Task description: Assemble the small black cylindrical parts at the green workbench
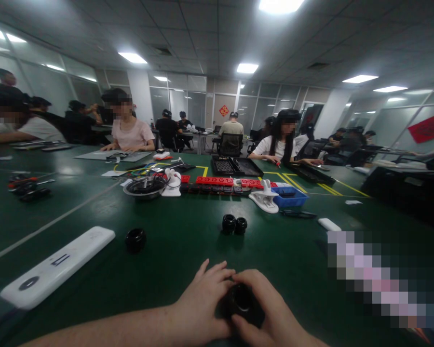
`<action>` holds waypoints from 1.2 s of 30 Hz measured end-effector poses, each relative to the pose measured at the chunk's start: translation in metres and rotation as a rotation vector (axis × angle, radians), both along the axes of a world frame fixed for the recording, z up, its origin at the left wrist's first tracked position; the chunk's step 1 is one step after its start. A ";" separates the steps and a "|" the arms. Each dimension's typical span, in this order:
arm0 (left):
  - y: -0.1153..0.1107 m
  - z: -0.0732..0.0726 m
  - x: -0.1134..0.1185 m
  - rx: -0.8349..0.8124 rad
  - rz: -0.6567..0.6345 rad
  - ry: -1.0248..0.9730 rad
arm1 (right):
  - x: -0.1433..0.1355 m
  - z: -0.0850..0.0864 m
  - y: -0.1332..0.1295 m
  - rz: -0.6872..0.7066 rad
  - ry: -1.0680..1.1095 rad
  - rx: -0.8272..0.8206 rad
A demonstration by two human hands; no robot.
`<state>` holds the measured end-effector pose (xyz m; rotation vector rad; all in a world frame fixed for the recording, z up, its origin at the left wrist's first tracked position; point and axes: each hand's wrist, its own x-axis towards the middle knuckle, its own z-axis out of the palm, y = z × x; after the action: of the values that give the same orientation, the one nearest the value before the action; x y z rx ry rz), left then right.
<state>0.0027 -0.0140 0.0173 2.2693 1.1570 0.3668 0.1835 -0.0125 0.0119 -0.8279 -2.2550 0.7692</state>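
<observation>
at the bottom center, two bare hands meet over a dark green tabletop (pixel 188 231). the right hand (pixel 271 308) curls thumb and forefinger around a black ring-shaped part (pixel 243 299), pinching it, its round opening showing. the left hand (pixel 211 296) is cupped at the part's left side, fingers stretched forward and slightly apart; whether it grips too is unclear.

to the left lies a long white bar (pixel 63 265) with a dark oval near its closer end. to the right, a long item (pixel 376 279) is hidden by pixel blocks.

a little farther out, a single black ring (pixel 135 240) sits just beyond the white bar's far end, and a pair of black rings (pixel 229 223) sits side by side, ahead of the hands.

beyond these, a metal bowl (pixel 139 194) of dark cables, a red and black strip (pixel 215 181), a white clip stand (pixel 266 198) and a blue bin (pixel 292 199) form a row. behind the row is a black tray (pixel 251 167).

across the tabletop, a person in a pink top (pixel 133 132) and a person in a white top (pixel 267 149) sit working. more people sit in the background beneath ceiling lights (pixel 248 68).
</observation>
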 end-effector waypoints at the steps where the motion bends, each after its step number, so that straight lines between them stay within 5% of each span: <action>1: 0.000 0.000 0.000 -0.002 0.001 0.008 | 0.001 -0.001 0.000 0.012 0.025 0.019; 12: 0.001 -0.007 -0.002 0.012 -0.005 -0.012 | -0.004 0.005 -0.003 -0.064 -0.081 -0.120; 22: 0.001 -0.004 0.000 -0.014 0.003 -0.009 | -0.002 0.002 -0.002 0.081 0.008 -0.060; 30: 0.001 -0.003 -0.001 -0.004 0.011 -0.020 | -0.002 0.005 -0.002 -0.048 -0.052 -0.119; 36: 0.000 0.003 0.001 -0.027 0.009 0.017 | 0.000 -0.001 -0.001 0.066 0.015 -0.064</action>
<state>0.0038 -0.0142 0.0200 2.2493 1.1736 0.3343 0.1833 -0.0136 0.0113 -0.7782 -2.2638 0.8797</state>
